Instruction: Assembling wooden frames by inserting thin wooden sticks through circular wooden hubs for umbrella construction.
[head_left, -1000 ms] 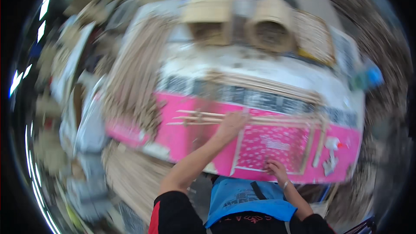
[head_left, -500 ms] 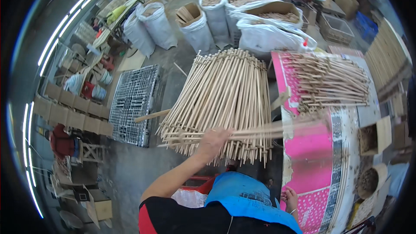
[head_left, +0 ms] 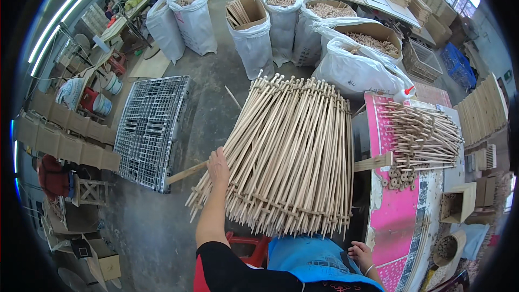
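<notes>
A large stack of thin pale wooden rods (head_left: 294, 151), many with a small collar near one end, lies lengthwise in front of me. My left hand (head_left: 218, 168) rests on the stack's left edge, fingers stretched over the outer rods, with no rod visibly gripped. A wooden bar (head_left: 186, 173) sticks out from under the stack beside that hand; another bar end (head_left: 374, 162) shows on the right. My right hand (head_left: 360, 253) is low, near the pink-topped table (head_left: 392, 205); its fingers are loosely bent and apart, with nothing seen in them.
More collared rods (head_left: 424, 132) and several loose wooden rings (head_left: 400, 178) lie on the table, near a white bottle with a red tip (head_left: 404, 94). White sacks (head_left: 250, 43) of wooden parts stand beyond the stack. A grey pallet (head_left: 148, 130) lies left, and a red stool (head_left: 251, 246) stands close to me.
My left hand has moved left from the stack's near middle, where it held several rods crosswise; those no longer lie across. My view has shifted, and my right hand stays low.
</notes>
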`<state>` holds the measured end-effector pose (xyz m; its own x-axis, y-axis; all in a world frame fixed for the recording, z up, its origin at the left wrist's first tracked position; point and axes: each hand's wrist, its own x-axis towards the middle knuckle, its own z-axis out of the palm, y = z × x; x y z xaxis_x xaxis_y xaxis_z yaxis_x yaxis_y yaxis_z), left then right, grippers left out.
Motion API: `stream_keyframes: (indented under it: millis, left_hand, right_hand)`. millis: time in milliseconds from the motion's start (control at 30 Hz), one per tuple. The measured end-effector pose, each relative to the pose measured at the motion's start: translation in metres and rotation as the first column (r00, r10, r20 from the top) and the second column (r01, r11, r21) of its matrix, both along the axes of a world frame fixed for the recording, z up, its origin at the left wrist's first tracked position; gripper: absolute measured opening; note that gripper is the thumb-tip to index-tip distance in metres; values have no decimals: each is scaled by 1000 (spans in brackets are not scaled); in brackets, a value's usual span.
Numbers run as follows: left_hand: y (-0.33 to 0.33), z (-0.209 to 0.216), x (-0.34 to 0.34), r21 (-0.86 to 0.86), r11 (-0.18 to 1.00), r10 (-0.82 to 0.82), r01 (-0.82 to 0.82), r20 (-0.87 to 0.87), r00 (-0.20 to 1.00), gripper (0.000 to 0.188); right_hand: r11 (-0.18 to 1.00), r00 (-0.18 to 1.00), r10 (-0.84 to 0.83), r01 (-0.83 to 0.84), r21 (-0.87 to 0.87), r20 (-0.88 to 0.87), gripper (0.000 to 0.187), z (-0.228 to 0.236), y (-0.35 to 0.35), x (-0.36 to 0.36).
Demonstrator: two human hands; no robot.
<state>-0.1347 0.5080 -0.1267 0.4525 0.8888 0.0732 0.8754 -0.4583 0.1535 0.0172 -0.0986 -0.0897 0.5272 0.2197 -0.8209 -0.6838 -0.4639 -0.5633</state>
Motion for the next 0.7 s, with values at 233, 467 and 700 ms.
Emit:
stream_keyframes:
  millis: [233,467,700]
  left_hand:
    - [19,-53,23,-86,993,70,-76,-68,995,28]
    - [21,-72,27,-103,991,85,-90,-52,995,31]
    - [18,-70,29,-122,987,89,-101,-103,991,35]
  right_hand:
    - [995,1000,-20,17,-96,-20,27,4,11,3]
    - [994,999,-4,0,-108,-36,28,6,26,12]
    - [995,999,5,-10,-97,-49,28,2,29,17]
